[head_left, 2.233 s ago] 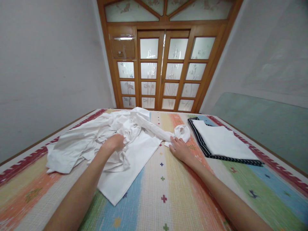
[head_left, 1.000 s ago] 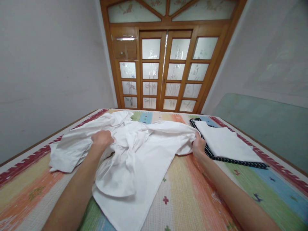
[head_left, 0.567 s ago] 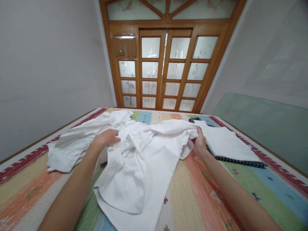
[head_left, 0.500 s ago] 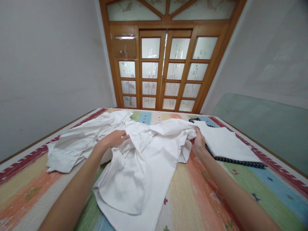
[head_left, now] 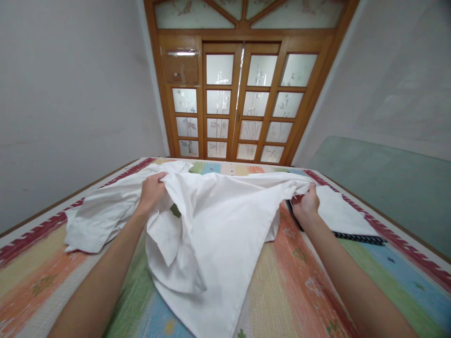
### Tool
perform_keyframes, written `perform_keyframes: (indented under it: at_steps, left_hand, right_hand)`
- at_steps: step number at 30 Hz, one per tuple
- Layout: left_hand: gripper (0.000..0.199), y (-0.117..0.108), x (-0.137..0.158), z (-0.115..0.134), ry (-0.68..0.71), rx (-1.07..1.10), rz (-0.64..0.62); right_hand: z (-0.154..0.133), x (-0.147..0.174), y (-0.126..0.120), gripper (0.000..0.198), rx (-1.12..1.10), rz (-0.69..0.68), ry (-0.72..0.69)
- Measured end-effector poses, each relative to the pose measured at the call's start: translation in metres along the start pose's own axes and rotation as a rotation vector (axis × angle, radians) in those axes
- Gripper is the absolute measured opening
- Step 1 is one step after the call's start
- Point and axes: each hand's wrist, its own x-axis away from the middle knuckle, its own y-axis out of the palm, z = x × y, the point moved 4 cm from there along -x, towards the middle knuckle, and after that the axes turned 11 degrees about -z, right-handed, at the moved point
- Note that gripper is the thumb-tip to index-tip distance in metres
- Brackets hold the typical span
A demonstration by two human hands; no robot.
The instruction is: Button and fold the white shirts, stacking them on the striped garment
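Now white garment [head_left: 229,220] stretched between left hand [head_left: 153,190], right hand [head_left: 307,201] (both gripping).

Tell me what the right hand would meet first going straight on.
Probably the white garment the right hand grips, stretched across its path; beyond that, the wooden doors seem roughly in line, though depth is unclear.

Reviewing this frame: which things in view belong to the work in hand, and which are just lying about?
In hand:
- left hand and right hand
- draped white cloth, gripped by both

Lying about, not held:
- crumpled white cloth at left, seemingly separate
- flat white cloth on a black patterned cloth at right
- striped cover underneath
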Motion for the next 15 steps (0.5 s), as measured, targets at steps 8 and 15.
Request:
perform_keyframes:
  at_steps: [8,15]
  left_hand:
    - [0.036,-0.006,-0.005,-0.012,-0.075,0.635,0.339]
    - [0.038,-0.006,0.01,0.016,0.201,0.859,-0.465]
  right_hand:
    - [-0.013,-0.011,-0.01,0.032,-0.126,0.117,0.049]
    - [-0.003,0.0,0.012,0.03,-0.19,-0.161,0.029]
